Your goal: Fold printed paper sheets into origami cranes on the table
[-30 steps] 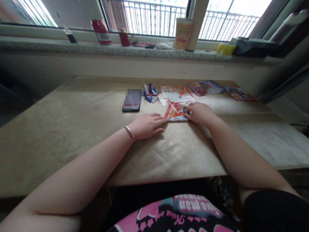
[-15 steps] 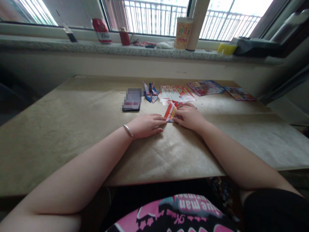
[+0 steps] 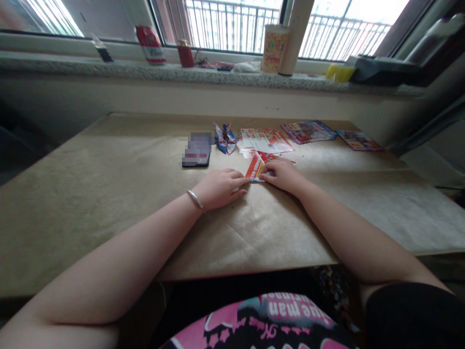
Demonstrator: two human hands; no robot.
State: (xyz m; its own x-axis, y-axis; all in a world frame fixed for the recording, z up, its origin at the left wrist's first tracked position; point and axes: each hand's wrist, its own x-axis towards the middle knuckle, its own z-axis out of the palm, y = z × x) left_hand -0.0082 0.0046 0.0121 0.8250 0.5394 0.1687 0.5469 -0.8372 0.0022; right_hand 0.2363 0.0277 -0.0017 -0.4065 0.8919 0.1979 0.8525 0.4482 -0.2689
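A folded sheet of printed red-and-white paper (image 3: 254,167) lies on the table between my hands, with a slanted flap at its left. My left hand (image 3: 225,189), wearing a silver bangle, rests flat with its fingers stretched, the fingertips touching the paper's lower left corner. From the right, my right hand (image 3: 285,178) has its fingers bent and pressed together on the paper's lower edge, hiding part of it. Just behind the paper are loose printed sheets (image 3: 267,141). Left of those sheets stands a blue-and-pink folded paper flower (image 3: 225,140).
A phone (image 3: 196,151) lies left of the flower. Colourful printed leaflets (image 3: 310,132) and another small pile (image 3: 359,139) are at the back right. The windowsill (image 3: 218,75) behind holds a red can (image 3: 150,46), a patterned cup (image 3: 275,48) and a yellow item (image 3: 340,72).
My right hand's fingers have drawn slightly down and in, uncovering more of the red paper behind them. The left hand stays at the corner. The view has shifted slightly.
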